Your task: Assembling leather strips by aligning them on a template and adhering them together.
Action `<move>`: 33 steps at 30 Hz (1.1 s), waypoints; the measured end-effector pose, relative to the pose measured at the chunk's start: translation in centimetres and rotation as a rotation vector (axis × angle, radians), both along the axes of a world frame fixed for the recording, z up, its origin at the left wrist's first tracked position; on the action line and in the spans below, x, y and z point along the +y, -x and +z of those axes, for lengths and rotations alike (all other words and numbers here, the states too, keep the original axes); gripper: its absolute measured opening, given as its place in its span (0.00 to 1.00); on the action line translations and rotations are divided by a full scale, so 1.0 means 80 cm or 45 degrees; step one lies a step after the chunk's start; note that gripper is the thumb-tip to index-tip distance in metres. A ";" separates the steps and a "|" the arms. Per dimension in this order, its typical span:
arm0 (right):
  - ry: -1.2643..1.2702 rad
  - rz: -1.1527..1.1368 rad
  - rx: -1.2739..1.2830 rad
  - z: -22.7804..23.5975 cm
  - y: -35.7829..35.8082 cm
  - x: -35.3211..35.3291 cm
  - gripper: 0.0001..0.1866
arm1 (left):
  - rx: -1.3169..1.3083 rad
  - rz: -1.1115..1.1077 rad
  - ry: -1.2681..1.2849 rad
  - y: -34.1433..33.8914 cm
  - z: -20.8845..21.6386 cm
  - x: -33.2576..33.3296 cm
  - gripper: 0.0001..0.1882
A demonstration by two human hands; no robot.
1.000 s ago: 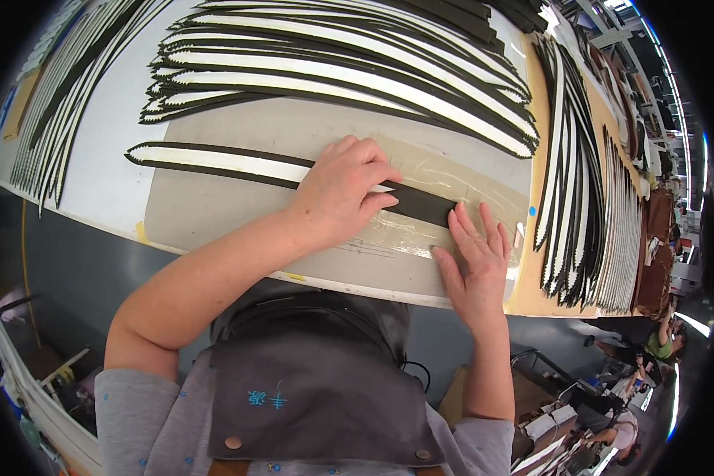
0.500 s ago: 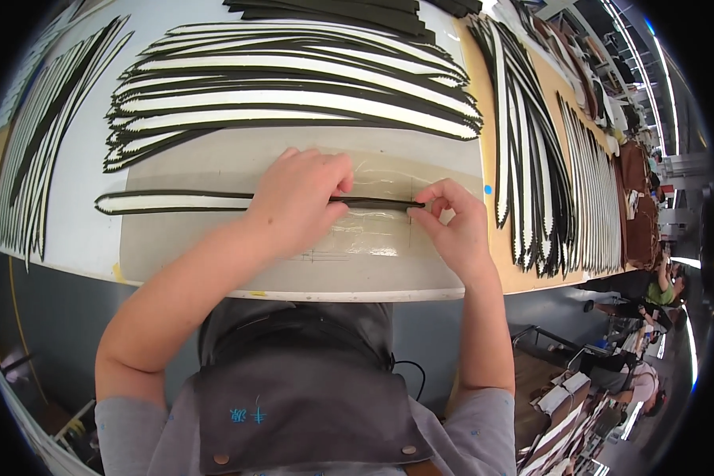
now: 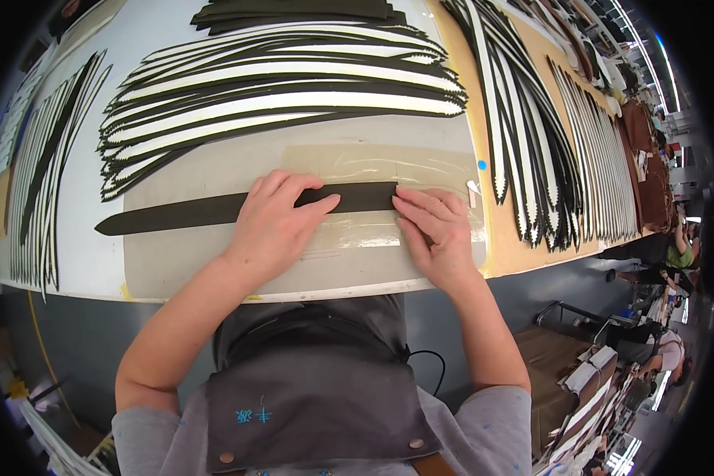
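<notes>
A long dark strip (image 3: 182, 213) lies across the grey mat in front of me, its plain dark face up. Its left end tapers to a rounded tip, and its right end is cut square. My left hand (image 3: 278, 218) grips the strip right of its middle, thumb and fingers pressed at its two edges. At the square end, my right hand (image 3: 438, 230) has its fingertips closed on the corner and edge. What lies under the strip is hidden.
Beyond the mat (image 3: 214, 270) lies a heap of black-edged white strips (image 3: 293, 75). Further dark pieces (image 3: 293, 14) sit behind it. More strips are at left (image 3: 51, 174) and right (image 3: 523, 143). A small white scrap (image 3: 473, 193) lies by the mat's right edge.
The strip has turned from its white, black-edged side to its dark side and now lies flat. My right hand has gone from a pinch at the folded end to the square end's edge.
</notes>
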State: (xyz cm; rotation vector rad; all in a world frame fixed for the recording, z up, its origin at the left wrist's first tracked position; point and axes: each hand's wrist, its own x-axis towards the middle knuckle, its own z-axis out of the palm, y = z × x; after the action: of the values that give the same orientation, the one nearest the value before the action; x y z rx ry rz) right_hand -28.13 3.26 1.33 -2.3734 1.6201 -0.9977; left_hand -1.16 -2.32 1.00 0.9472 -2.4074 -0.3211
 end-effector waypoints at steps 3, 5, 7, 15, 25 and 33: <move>-0.012 -0.007 0.027 0.001 -0.003 0.008 0.15 | -0.007 -0.007 -0.043 -0.003 0.001 0.002 0.18; -0.020 -0.019 0.038 0.003 -0.003 0.013 0.15 | -0.015 -0.012 -0.061 -0.003 0.002 0.001 0.19; -0.026 -0.023 0.054 0.004 -0.004 0.016 0.16 | 0.009 -0.024 -0.083 -0.005 0.002 0.002 0.19; -0.058 -0.010 0.038 0.006 -0.003 0.012 0.16 | 0.021 0.008 -0.078 -0.002 0.003 0.001 0.16; -0.009 -0.008 0.141 0.006 -0.004 0.011 0.14 | 0.125 -0.028 -0.171 -0.008 0.006 -0.001 0.15; -0.007 -0.009 0.157 0.006 -0.007 0.011 0.14 | 0.148 0.044 -0.076 -0.027 0.000 0.002 0.13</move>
State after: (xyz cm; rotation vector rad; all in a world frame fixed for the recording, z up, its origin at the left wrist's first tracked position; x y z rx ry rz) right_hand -27.55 4.12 1.82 -2.4727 1.6700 -0.8625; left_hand 0.98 -2.18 1.02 0.9680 -2.2852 -0.4255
